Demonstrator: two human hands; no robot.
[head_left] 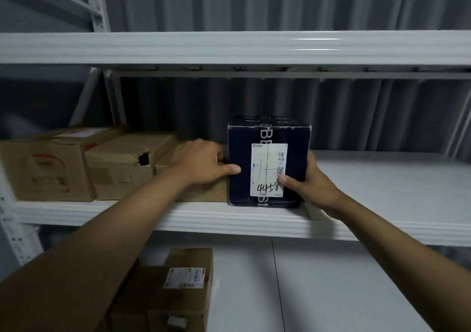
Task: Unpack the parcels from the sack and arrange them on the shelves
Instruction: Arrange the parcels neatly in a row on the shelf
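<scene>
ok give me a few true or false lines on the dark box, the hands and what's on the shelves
1. Both hands grip the dark box, left hand and right hand on opposite sides. True.
2. The dark box hangs above the middle shelf. False: it rests on it.
3. The white label bears handwritten digits. True.
4. The dark box stands left of all the cardboard boxes. False: it stands right of them.
5. The lower shelf holds brown parcels. True.
</scene>
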